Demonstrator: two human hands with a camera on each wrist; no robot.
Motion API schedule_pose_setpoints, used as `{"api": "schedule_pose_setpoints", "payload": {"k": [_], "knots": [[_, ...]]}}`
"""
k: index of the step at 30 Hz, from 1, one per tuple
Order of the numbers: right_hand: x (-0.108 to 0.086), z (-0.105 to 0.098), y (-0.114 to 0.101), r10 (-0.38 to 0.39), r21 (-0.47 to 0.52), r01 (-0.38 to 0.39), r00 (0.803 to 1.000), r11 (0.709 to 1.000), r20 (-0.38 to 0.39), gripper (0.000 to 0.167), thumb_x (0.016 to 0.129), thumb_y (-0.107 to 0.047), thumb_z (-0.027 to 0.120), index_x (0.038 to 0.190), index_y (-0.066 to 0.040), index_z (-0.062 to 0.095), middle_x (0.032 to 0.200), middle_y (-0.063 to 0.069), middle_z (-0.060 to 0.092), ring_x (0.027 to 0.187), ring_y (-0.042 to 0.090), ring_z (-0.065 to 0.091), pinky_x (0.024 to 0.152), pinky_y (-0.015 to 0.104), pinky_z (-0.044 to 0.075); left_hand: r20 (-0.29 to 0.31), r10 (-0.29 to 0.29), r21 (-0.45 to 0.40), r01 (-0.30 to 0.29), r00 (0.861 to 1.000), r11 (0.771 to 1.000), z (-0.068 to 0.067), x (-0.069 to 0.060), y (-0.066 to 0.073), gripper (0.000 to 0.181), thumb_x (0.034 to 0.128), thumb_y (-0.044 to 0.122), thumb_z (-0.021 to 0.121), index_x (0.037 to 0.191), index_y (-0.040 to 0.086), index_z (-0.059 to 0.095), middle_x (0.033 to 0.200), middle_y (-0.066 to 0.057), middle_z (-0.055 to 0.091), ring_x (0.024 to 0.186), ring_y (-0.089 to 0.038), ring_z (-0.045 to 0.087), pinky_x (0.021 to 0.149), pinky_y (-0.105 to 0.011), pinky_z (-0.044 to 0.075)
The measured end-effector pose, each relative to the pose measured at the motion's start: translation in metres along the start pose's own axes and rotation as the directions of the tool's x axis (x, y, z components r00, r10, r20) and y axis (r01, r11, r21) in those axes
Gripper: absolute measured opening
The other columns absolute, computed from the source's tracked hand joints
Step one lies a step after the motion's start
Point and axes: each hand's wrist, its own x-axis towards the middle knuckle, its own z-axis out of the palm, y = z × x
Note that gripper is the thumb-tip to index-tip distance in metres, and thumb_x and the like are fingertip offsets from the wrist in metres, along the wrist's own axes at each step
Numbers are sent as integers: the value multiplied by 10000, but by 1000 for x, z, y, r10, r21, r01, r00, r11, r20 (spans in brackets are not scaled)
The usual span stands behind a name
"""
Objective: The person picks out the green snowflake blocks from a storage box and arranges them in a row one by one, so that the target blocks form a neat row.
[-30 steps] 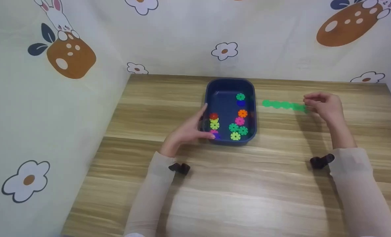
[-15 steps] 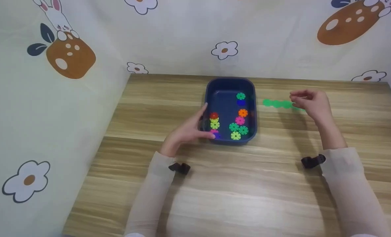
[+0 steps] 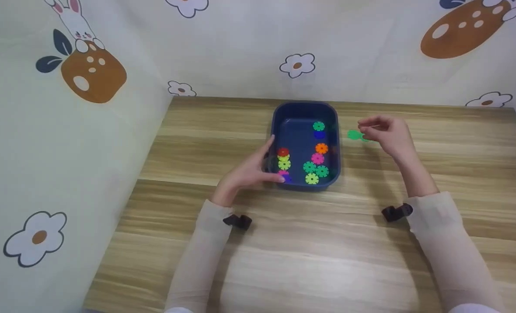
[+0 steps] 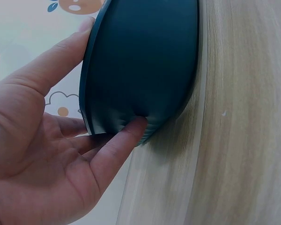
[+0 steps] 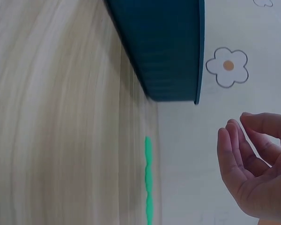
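A dark blue box [image 3: 297, 137] stands on the table with flower-shaped discs inside: a red disc [image 3: 283, 152], an orange disc [image 3: 321, 148] and several others. My left hand [image 3: 251, 173] grips its left side; the left wrist view shows thumb and fingers around the box wall [image 4: 140, 56]. To the right of the box lies a row of green discs [image 3: 354, 134], seen edge-on as a green strip [image 5: 148, 180] in the right wrist view. Above that row is my right hand [image 3: 386, 134], hiding much of it, fingers loosely bent and nothing visible between them.
The wooden table [image 3: 301, 243] meets a patterned cloth wall [image 3: 240, 52] behind the box and another at the left. A black wrist camera [image 3: 239, 222] sits on the left sleeve and another black camera [image 3: 397, 213] on the right one.
My right hand has moved left along the green row, from its right end toward the box. My left hand and the box have stayed in place.
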Motion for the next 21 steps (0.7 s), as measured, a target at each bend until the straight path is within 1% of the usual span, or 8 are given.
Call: {"api": "schedule_pose_setpoints", "payload": {"k": [7, 15, 18, 21], "knots": [[1, 25, -11, -50, -5, 50, 998, 999, 34, 305, 942, -92, 667, 1164, 116, 644, 879, -190, 671, 821, -33, 680, 737, 124, 569, -7, -19, 7, 19, 1000, 1000, 1, 0, 0, 1155, 792, 213, 850, 1620, 177, 46, 1690, -115, 92, 1555, -256, 148, 1274, -431, 155], [2, 50, -23, -61, -24, 63, 995, 998, 84, 263, 942, -114, 676, 1139, 60, 677, 947, -113, 697, 837, 24, 681, 761, 129, 567, -4, -14, 15, 15, 1000, 1000, 0, 1, -1, 1168, 782, 247, 858, 1620, 186, 46, 1689, -114, 99, 1554, -255, 155, 1273, -424, 164], [2, 60, -26, -80, -21, 83, 990, 996, 117, 255, 930, -107, 689, 1128, 53, 687, 984, -26, 720, 842, 48, 686, 763, 141, 570, -2, -9, 3, 9, 1000, 1000, 0, 1, -1, 1176, 776, 244, 863, 1619, 180, 45, 1690, -109, 99, 1552, -249, 162, 1273, -417, 165], [3, 69, -28, -91, -34, 97, 984, 995, 151, 247, 923, -95, 694, 1130, 40, 692, 1050, 95, 725, 841, 40, 678, 756, 138, 562, 0, -6, -8, 6, 1000, 1000, 1, 1, -1, 1176, 777, 229, 862, 1619, 172, 43, 1690, -107, 98, 1548, -247, 175, 1271, -413, 173]]}}
